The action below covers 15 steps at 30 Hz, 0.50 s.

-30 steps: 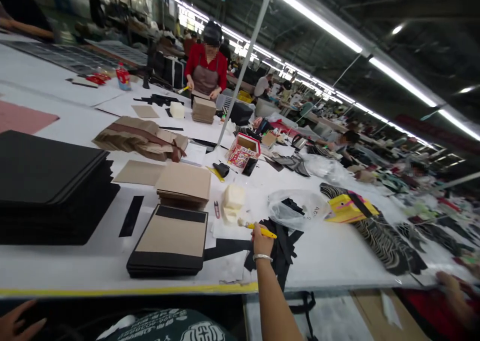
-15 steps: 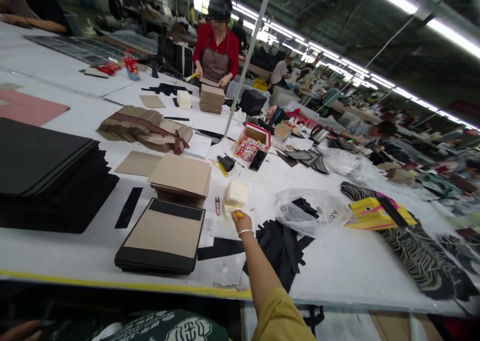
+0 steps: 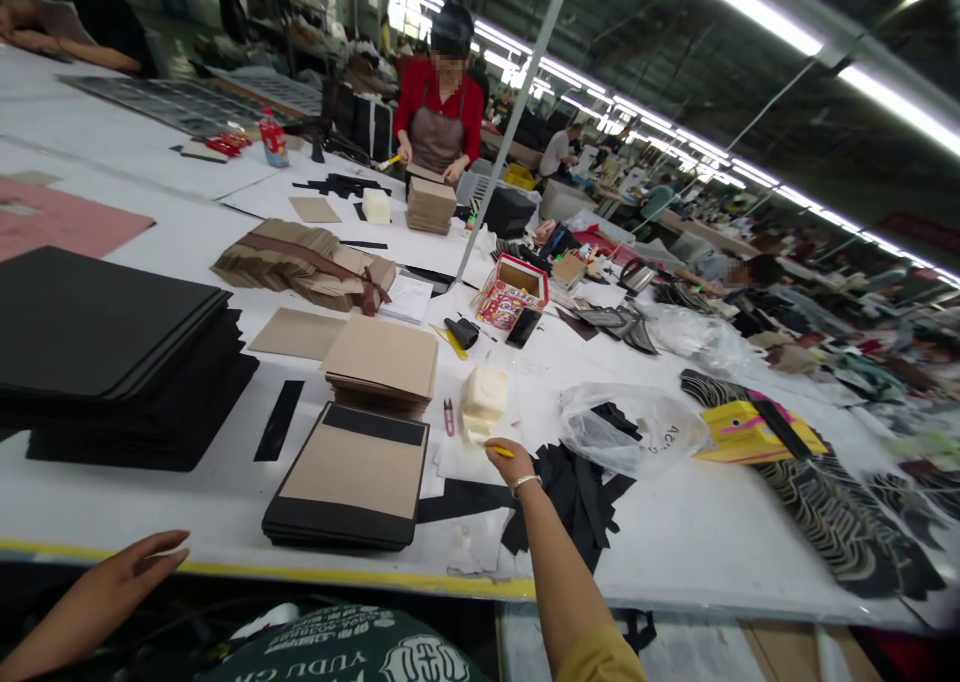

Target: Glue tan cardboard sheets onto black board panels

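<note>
My right hand (image 3: pixel 516 465) is closed around a yellow-handled brush (image 3: pixel 502 451). The brush's pale end points at the foot of a cream-coloured cut-open container (image 3: pixel 484 394). Small red thread snips (image 3: pixel 448 417) lie just left of that container. At the lower left, my left hand (image 3: pixel 146 566) hovers near the table's front edge, fingers stretched out and holding nothing. Between the hands sits a stack of black sheets (image 3: pixel 341 530) topped by a beige board (image 3: pixel 349 472) with a black strip (image 3: pixel 373 424) along its far edge. Behind it rises a stack of beige boards (image 3: pixel 382 357).
A tall pile of black sheets (image 3: pixel 105 332) stands at the left. Loose black strips (image 3: pixel 566 502) and a clear plastic bag (image 3: pixel 660 427) lie to the right. A thin pole (image 3: pixel 517 112) rises mid-table. Across the table a co-worker (image 3: pixel 439 112) handles boards and a brush.
My left hand has come up into view at the lower left. My right hand has drawn slightly back from the container with the brush. The whole view has shifted a little.
</note>
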Each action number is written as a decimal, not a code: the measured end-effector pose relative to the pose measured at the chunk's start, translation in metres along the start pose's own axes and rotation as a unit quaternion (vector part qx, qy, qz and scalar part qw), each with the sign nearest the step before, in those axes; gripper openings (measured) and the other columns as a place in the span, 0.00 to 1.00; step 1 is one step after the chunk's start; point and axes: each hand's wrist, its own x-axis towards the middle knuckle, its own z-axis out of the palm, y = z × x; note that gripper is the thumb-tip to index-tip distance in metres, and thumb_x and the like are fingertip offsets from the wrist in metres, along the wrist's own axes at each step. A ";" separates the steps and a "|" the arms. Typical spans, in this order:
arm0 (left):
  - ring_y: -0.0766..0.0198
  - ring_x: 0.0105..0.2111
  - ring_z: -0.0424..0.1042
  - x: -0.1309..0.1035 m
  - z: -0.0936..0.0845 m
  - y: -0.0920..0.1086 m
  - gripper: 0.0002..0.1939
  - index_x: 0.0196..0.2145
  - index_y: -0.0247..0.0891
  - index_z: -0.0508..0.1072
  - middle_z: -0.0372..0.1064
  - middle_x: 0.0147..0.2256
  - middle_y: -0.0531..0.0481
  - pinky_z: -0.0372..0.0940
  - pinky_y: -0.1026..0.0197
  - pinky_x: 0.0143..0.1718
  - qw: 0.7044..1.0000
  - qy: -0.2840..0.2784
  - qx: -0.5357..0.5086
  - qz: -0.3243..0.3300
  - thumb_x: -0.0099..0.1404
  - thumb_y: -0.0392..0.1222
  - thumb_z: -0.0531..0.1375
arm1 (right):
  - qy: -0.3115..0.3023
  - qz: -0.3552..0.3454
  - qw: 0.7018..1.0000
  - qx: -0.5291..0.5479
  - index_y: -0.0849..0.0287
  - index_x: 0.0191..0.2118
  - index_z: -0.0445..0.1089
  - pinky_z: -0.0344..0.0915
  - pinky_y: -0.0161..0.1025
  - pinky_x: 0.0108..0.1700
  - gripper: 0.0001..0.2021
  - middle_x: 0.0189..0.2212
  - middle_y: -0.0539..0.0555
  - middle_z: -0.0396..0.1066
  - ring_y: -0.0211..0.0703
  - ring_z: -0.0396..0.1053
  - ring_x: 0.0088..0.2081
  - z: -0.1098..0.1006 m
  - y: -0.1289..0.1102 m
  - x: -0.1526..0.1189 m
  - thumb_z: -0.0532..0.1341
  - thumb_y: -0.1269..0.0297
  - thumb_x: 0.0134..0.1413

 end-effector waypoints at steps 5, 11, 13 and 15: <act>0.53 0.43 0.69 -0.007 -0.014 0.021 0.25 0.34 0.46 0.72 0.74 0.36 0.57 0.58 0.51 0.50 0.994 0.032 0.013 0.104 0.44 0.65 0.57 | 0.046 0.088 0.993 0.059 0.58 0.34 0.71 0.67 0.35 0.27 0.14 0.23 0.49 0.71 0.37 0.69 0.22 0.003 -0.002 0.009 0.57 0.57 0.41; 0.57 0.41 0.70 -0.014 -0.023 0.059 0.23 0.38 0.39 0.72 0.73 0.38 0.48 0.64 0.60 0.44 0.985 0.013 0.025 0.168 0.51 0.58 0.56 | 0.136 0.183 0.969 0.097 0.60 0.30 0.68 0.65 0.35 0.21 0.13 0.18 0.55 0.68 0.39 0.68 0.19 0.010 -0.015 0.003 0.54 0.56 0.43; 0.59 0.38 0.71 -0.017 -0.027 0.070 0.21 0.38 0.38 0.72 0.73 0.38 0.48 0.65 0.62 0.41 0.980 0.036 0.036 0.193 0.53 0.56 0.56 | 0.152 0.187 0.965 0.103 0.58 0.26 0.68 0.62 0.35 0.18 0.11 0.16 0.55 0.67 0.40 0.67 0.17 0.001 -0.029 -0.007 0.55 0.57 0.41; 0.61 0.35 0.72 -0.025 -0.035 0.084 0.17 0.37 0.39 0.73 0.73 0.36 0.49 0.66 0.63 0.39 0.962 0.092 0.056 0.249 0.56 0.53 0.55 | 0.162 0.179 0.964 0.116 0.57 0.23 0.67 0.57 0.35 0.15 0.10 0.13 0.56 0.65 0.41 0.64 0.14 -0.013 -0.046 -0.017 0.55 0.57 0.40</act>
